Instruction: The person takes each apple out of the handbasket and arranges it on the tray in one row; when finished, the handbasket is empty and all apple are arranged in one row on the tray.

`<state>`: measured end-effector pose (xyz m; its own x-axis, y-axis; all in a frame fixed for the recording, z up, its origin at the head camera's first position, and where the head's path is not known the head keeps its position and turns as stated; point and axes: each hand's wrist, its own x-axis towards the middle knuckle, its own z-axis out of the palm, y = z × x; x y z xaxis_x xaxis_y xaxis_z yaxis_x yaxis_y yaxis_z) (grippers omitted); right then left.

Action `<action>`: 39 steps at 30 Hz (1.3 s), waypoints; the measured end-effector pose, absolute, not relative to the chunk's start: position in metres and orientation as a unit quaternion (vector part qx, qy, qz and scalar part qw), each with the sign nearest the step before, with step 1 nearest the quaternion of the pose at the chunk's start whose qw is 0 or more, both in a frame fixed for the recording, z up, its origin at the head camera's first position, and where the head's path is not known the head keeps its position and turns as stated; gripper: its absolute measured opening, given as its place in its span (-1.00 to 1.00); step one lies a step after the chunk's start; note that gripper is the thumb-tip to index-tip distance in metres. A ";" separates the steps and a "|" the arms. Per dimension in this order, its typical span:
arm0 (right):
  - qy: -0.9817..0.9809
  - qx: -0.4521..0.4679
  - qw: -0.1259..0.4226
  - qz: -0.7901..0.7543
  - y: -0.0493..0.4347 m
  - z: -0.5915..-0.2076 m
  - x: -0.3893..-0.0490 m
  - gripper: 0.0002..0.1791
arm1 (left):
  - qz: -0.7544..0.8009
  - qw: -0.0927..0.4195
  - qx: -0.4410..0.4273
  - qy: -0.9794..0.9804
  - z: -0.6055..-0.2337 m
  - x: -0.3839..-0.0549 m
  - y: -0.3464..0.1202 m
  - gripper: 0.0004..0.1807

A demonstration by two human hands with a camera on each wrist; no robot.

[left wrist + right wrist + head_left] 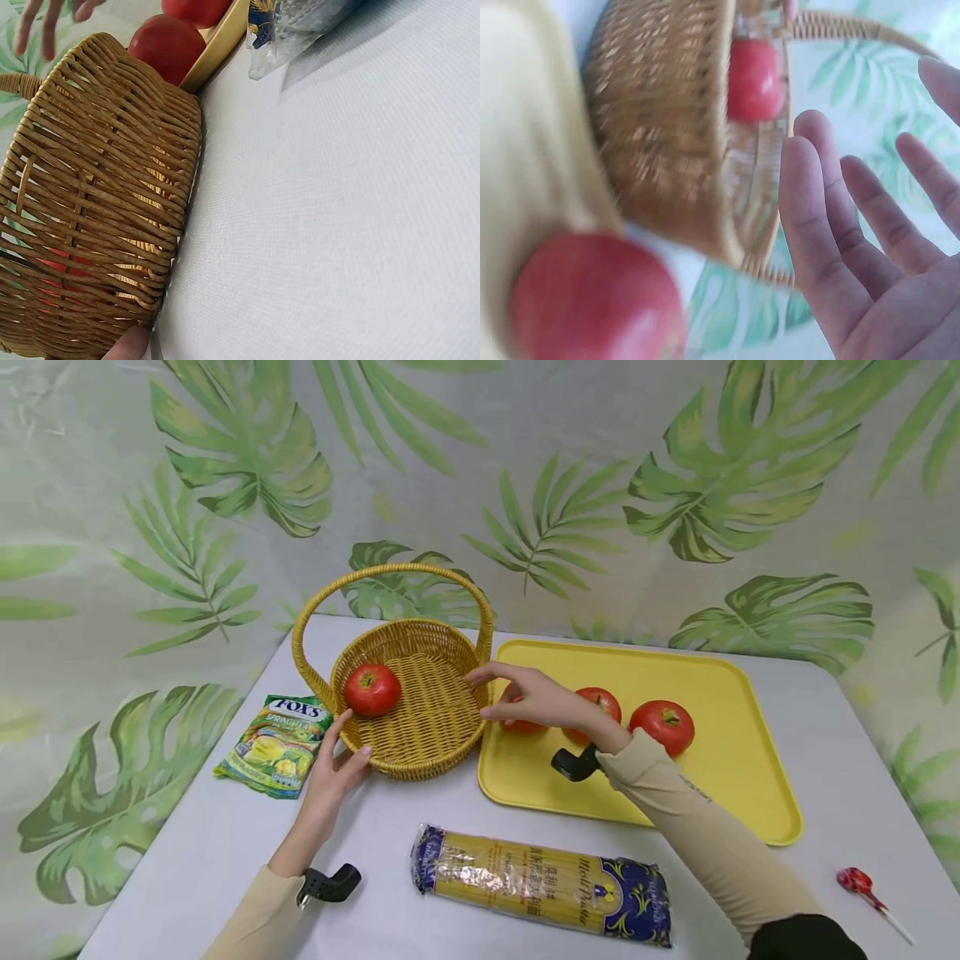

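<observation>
A yellow wicker basket (420, 766) with a tall handle holds one red apple (372, 689) at its left side. My left hand (335, 777) rests against the basket's near left side, index fingertip at the rim; the left wrist view has the thumb (129, 343) low on the outer wall. Over the basket's right rim reaches my right hand (536, 696), its fingers spread and holding nothing, as the right wrist view confirms. Beneath it, partly hidden, lies an apple (522, 723) on the yellow tray (720, 777). Two more apples, one in the middle (600, 703) and one farther right (663, 728), sit on that tray.
A green FOX'S candy bag (277, 747) lies left of the basket. In front of the tray is a long packet of spaghetti (540, 885). A red lollipop (858, 883) lies at the right. Behind the white table (420, 935) hangs a leaf-patterned cloth (555, 410).
</observation>
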<state>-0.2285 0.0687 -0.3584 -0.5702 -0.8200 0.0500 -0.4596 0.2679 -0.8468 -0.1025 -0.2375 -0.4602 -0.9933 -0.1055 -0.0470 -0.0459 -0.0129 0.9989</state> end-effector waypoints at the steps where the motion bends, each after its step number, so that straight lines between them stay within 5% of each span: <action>1: 0.766 -0.423 0.204 -0.438 0.060 -0.359 -0.229 -0.47 | -0.710 0.021 0.053 -0.702 -0.460 -0.103 -0.237 -0.28; 15: 0.764 -0.411 0.196 -0.458 -0.039 -0.363 -0.244 -0.31 | -0.714 0.017 0.051 -0.698 -0.461 -0.102 -0.236 -0.28; 39: 0.690 -0.155 0.415 -0.572 -0.103 -0.411 -0.262 -0.04 | -0.713 0.018 0.062 -0.698 -0.460 -0.104 -0.236 -0.29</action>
<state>-0.2616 -0.1034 -0.4111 -0.6082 -0.6881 -0.3958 0.2612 0.2973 -0.9184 -0.1037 -0.2361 -0.4595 -0.9916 -0.1126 -0.0637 -0.0612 -0.0248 0.9978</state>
